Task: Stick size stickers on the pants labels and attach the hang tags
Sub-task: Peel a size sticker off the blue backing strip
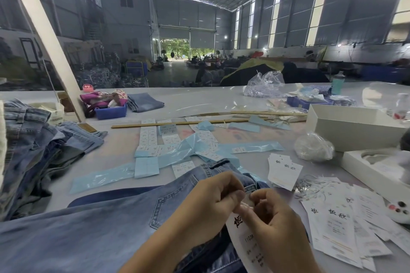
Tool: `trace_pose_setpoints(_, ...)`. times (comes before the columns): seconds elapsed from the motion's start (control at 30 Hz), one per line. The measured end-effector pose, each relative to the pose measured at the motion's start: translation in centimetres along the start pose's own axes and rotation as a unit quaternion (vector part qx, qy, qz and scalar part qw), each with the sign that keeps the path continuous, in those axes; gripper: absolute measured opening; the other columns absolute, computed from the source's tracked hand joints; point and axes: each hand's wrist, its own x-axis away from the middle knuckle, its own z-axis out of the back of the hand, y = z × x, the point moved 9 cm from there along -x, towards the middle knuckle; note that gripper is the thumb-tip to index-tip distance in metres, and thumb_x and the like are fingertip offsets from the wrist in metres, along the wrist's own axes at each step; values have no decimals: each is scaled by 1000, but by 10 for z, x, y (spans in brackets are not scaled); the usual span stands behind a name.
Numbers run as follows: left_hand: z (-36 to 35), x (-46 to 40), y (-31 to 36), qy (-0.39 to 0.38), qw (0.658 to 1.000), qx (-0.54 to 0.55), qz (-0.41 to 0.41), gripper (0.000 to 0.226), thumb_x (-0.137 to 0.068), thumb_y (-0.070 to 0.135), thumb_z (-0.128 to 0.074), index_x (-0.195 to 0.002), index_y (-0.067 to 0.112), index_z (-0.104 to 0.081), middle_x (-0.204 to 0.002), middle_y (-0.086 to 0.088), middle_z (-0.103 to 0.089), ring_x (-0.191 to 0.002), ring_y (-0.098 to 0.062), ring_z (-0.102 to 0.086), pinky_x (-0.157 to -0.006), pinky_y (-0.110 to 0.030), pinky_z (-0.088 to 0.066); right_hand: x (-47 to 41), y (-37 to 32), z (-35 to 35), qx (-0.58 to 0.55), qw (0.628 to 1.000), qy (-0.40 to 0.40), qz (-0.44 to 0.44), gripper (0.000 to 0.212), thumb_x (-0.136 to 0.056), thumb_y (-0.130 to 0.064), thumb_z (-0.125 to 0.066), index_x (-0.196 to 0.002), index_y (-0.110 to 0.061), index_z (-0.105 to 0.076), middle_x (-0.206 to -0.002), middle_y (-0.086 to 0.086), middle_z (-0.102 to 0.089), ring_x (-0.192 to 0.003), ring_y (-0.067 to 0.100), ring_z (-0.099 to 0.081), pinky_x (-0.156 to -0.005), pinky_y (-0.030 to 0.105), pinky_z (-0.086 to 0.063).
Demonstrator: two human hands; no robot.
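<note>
Holding a white hang tag [244,244] close to the body, the two hands meet right over the waistband of the blue jeans [111,228] that lie across the near edge of the table [199,99]. The left hand [213,197] has its fingers curled and its thumb pressed down on something tiny by a belt loop [250,189]; it looks like the tag's string, but it is too small to be sure. The right hand [273,217] is curled too, pinching at the top of the tag, which hangs down between the wrists. So this looks like the tying step. More hang tags [284,170] sit just past the jeans, and a bigger pile of tags [337,226] lies to the right with thin white strings [310,186] beside it. The size sticker sheets [155,139] lie farther back on blue plastic strips [104,175]. What could go wrong: the string is thin, so it may slip from the fingertips before it goes through the loop. The tag could then drop. A hard pull might also tear the tag's hole.
</note>
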Motion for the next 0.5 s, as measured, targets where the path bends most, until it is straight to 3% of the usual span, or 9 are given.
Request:
trace_pose_setpoints(0.1, -1, 0, -3, -3, 1000, -17, 2, 13, -98, 27, -55, -86, 31, -58, -73, 10, -64, -51, 1, -44, -51, -14, -36, 2, -6, -2, -9, 999, -18, 27, 14, -82, -25, -75, -73, -35, -72, -51, -6, -57, -46, 2, -46, -46, 12, -34)
trace_pose_setpoints(0.23, 2, -1, -10, 14, 999, -34, 20, 14, -98, 26, -56, -85, 31, -59, -71, 14, -64, -56, -1, -49, -55, -19, -40, 3, 0, -5, -102, 993, -56, -8, 24, -85, -19, -73, -79, -42, -76, -65, -2, -71, -51, 5, -60, -51, 16, -45)
trace_pose_setpoints(0.37, 2, 0, -13, 21, 999, -24, 33, 14, -97, 26, -58, -85, 32, -61, -72, 15, -68, -49, 1, -45, -50, -14, -36, 1, 7, 4, -157, 987, -26, -4, 38, -89, -1, -65, -80, -36, -77, -61, 10, -68, -43, 14, -55, -45, 20, -44)
trace_pose_setpoints(0.5, 0, -1, -13, 24, 999, -12, 31, 12, -96, 28, -61, -84, 31, -63, -74, 13, -71, -45, 0, -43, -47, -13, -33, -1, 4, 7, -165, 986, -9, 9, 34, -89, -4, -65, -79, -34, -77, -60, 10, -67, -44, 13, -56, -44, 20, -45)
